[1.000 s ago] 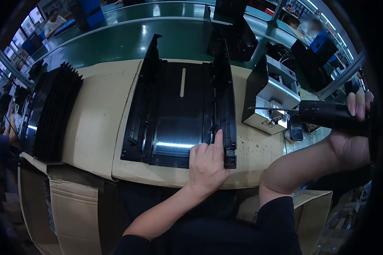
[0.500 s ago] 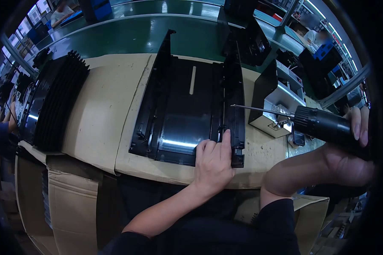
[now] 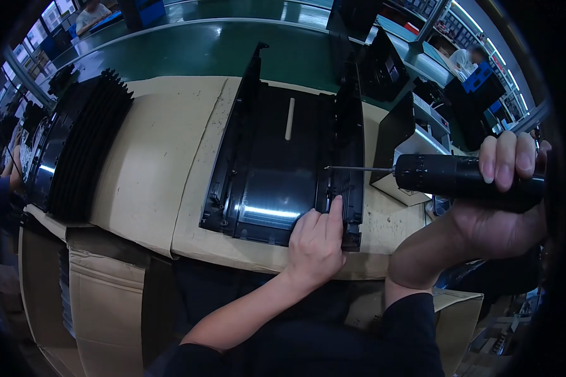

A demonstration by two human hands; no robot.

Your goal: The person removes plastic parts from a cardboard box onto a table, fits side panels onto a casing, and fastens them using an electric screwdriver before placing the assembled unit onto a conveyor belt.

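Note:
A black plastic housing [image 3: 277, 147] with raised side walls and a pale slot lies on the cardboard in front of me. My left hand [image 3: 316, 239] rests on its near right part, index finger stretched along the right rail and the other fingers curled; my thumb is hidden. My right hand [image 3: 506, 182] is wrapped round a black electric screwdriver [image 3: 437, 173], held nearly level. Its long thin bit points left, and the tip shows over the right inner side of the housing, beyond my left index finger. Whether a screw sits on the tip is too small to tell.
A stack of black ribbed panels [image 3: 85, 147] stands at the left. Right of the housing is a black and silver box-shaped device [image 3: 409, 141]. Behind runs a green conveyor [image 3: 188, 53] with more black parts. Cardboard boxes [image 3: 107, 295] stand below; people sit farther off.
My right hand has brought the screwdriver left, so its bit tip now lies farther in over the housing. The housing appears slightly shifted right; my left hand stays nearly in place.

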